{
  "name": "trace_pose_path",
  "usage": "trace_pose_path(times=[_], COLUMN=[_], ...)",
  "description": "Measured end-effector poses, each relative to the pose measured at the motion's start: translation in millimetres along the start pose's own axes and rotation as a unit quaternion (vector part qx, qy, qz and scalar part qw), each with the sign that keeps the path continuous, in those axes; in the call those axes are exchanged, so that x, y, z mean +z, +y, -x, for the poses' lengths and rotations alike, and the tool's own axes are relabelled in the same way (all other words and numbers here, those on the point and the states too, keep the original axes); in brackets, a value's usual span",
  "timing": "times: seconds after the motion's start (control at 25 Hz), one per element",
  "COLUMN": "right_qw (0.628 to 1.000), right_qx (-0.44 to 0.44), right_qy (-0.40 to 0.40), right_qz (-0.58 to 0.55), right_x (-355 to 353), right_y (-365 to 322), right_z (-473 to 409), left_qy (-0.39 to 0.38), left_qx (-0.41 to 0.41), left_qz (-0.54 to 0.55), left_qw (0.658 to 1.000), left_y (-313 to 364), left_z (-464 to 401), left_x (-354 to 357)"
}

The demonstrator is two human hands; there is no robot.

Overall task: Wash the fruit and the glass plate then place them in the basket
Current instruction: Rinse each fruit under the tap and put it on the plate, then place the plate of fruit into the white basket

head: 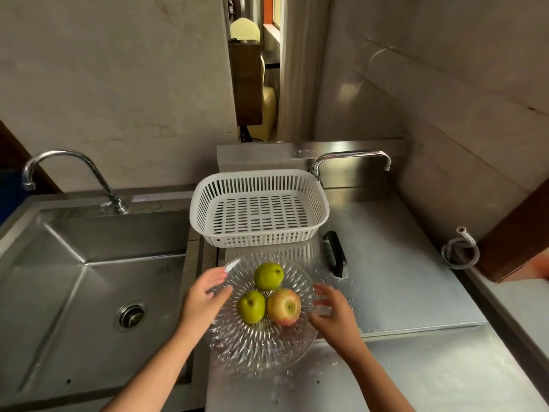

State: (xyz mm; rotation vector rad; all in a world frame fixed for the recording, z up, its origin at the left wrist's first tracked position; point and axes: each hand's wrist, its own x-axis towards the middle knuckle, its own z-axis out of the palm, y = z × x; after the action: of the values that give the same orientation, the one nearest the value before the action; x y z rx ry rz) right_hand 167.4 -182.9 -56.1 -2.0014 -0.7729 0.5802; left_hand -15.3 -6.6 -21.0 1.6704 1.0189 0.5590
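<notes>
Both hands, left hand and right hand, are lying open-fingered against the plate's edges; three fruits are sitting on it, near the basket.

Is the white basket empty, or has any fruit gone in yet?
Empty. The white slotted plastic basket shows only its bare floor; the two green fruits and the red-yellow apple sit on the clear glass plate.

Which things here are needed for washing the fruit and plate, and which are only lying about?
Needed: glass plate, two green fruits, red apple, white basket, sink, left tap.
Lying about: black handle, coiled hose.
</notes>
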Motion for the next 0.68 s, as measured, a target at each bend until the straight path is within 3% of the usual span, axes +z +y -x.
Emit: trace_pose_path(times=[0.12, 0.2, 0.28, 0.68], right_qw=[0.995, 0.991, 0.988, 0.986], right_qx=[0.04, 0.08, 0.109, 0.161], right_qy=[0.028, -0.003, -0.018, -0.013], right_qz=[0.092, 0.11, 0.105, -0.039], right_x=[-2, 5, 11, -4], right_y=[3, 3, 1, -15], right_z=[-3, -3, -3, 8], left_qy=[0.031, -0.015, -0.049, -0.036], left_qx=[-0.135, -0.24, -0.29, -0.251], left_qz=[-0.021, 0.002, 0.06, 0.125], left_qw=[0.99, 0.971, 0.954, 0.959], left_y=[-13, -20, -23, -22], left_z=[-5, -4, 1, 15], left_x=[-20, -23, -22, -43])
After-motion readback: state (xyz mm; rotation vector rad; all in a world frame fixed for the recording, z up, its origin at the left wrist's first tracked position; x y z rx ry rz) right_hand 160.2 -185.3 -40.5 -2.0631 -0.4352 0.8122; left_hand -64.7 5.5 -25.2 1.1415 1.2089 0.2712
